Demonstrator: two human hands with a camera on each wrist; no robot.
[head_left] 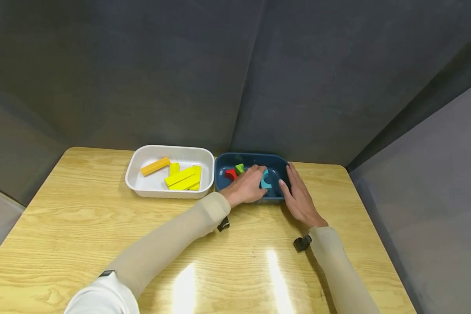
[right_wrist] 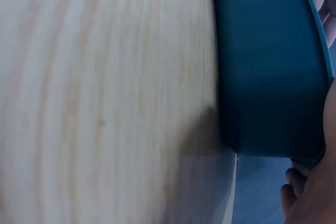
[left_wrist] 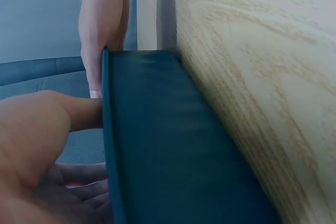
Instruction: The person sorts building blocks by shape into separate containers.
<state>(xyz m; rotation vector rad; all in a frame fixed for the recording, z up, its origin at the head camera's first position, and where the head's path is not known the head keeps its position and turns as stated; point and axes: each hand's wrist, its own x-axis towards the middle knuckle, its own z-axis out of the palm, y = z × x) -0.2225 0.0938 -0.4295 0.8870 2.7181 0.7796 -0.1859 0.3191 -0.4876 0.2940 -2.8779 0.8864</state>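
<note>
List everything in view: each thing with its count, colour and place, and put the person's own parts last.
table: one, light wood grain, fills the foreground.
white bin: one, white, on the table's far side, left of the blue bin.
yellow blocks: several, exact count unclear, yellow, inside the white bin.
orange block: one, orange, inside the white bin, far left.
blue bin: one, dark blue, on the table beside the white bin.
red block: one, red, inside the blue bin.
green block: one, green, inside the blue bin.
teal block: one, teal, inside the blue bin, at the left hand's fingers.
left hand: reaches into the blue bin.
right hand: fingers straight against the blue bin's right side.
</note>
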